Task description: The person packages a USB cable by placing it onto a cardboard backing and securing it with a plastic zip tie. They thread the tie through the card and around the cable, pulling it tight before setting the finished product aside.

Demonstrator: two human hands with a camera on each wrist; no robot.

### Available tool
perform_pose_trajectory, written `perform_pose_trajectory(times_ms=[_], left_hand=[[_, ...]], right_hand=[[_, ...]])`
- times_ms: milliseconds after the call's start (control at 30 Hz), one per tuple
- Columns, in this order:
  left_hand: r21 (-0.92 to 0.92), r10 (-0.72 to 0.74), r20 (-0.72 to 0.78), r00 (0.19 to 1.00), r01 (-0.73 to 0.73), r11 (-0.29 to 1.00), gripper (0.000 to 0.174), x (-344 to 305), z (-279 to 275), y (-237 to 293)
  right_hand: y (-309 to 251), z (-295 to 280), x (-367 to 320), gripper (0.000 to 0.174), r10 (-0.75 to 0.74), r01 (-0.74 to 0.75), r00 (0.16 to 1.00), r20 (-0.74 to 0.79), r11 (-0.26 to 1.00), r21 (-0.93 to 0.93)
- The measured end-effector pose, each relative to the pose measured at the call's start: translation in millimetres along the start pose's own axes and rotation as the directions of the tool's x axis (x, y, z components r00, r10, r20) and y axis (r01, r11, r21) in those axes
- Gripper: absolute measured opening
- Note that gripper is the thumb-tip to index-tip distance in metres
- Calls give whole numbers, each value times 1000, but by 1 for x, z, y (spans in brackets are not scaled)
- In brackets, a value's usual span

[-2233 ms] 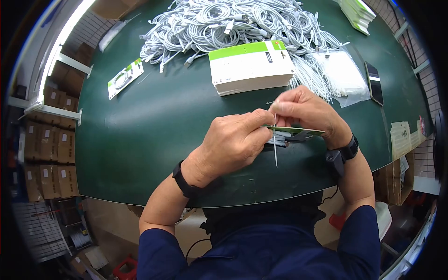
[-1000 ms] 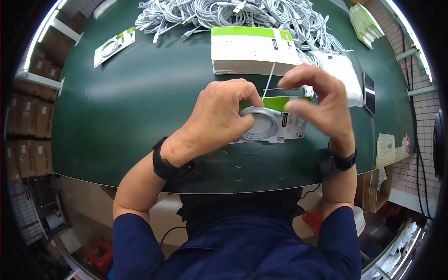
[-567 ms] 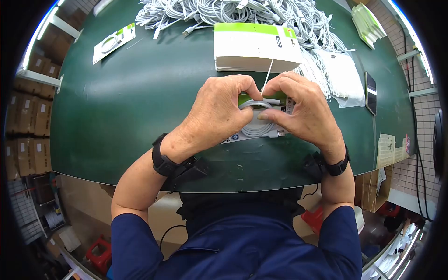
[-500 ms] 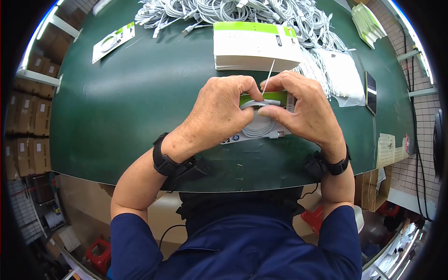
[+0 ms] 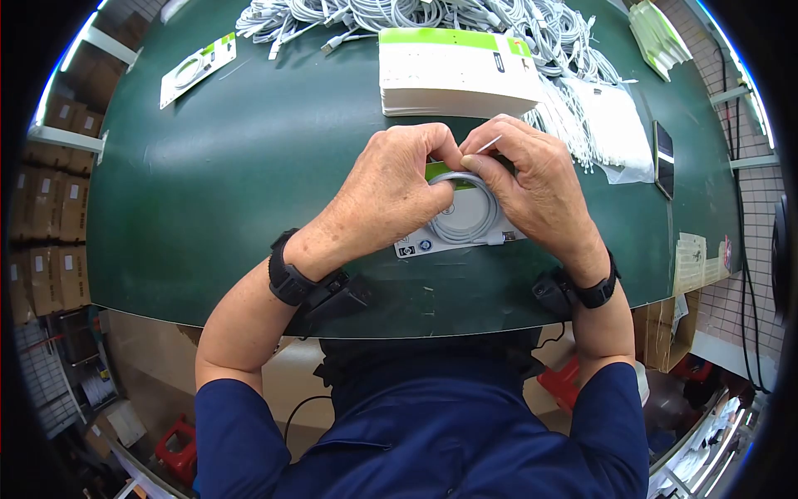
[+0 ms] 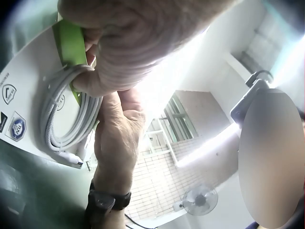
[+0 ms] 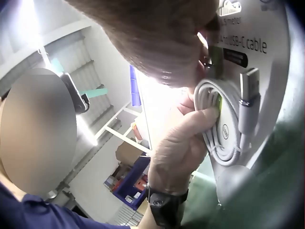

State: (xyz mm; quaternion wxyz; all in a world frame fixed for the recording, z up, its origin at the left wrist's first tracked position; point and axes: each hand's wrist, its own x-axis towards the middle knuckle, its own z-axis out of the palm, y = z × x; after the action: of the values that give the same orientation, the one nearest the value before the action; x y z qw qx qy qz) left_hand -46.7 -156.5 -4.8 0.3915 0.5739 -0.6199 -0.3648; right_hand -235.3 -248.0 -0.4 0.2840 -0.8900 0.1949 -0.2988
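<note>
A coiled white cable point(image 5: 465, 229) lies against a white and green card point(image 5: 428, 246), its metal plug at the lower right. The left hand point(image 5: 395, 179) grips the coil and card at their upper left, thumb on the coil, as the left wrist view also shows on the cable point(image 6: 55, 114). Thumb and forefinger of the right hand point(image 5: 540, 179) pinch a thin white tie point(image 5: 490, 144) at the card's top edge, close against the left fingertips. In the right wrist view the card point(image 7: 274, 62) carries printed text beside the coil point(image 7: 228, 119).
Behind the hands stands a stack of cards point(image 5: 457, 75), with a heap of cables point(image 5: 399, 12) beyond. Loose ties point(image 5: 565, 125), a plastic bag point(image 5: 615, 133) and a phone point(image 5: 663, 158) lie right. A carded cable point(image 5: 198, 71) lies left on the green table point(image 5: 208, 208).
The right hand came in from the right to meet the left fingertips and now pinches the tie, which leans right instead of standing nearly upright. The card turned from edge-on to face up.
</note>
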Motion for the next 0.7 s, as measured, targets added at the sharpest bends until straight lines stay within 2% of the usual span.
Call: perform_pose_trajectory(times_ms=[133,333,633,700], left_hand=[[-59,-16,22,1000,18,998,16,2,1,-6],[-99,-35,37,999,38,994,15,1,2,-1],[-109,-20,45,999,25,994,16,1,3,-4],[-132,-21,48,999,27,991,17,2,3,-6]], right_hand=[[2,4,0,7,-138,129,990,-36,975,-181],[3,7,-1,8,-102,81,984,-143,986,-145],[4,9,0,10,-182,145,971,-158,965,-220],[4,8,0,10,-154,121,976,-153,971,-207]])
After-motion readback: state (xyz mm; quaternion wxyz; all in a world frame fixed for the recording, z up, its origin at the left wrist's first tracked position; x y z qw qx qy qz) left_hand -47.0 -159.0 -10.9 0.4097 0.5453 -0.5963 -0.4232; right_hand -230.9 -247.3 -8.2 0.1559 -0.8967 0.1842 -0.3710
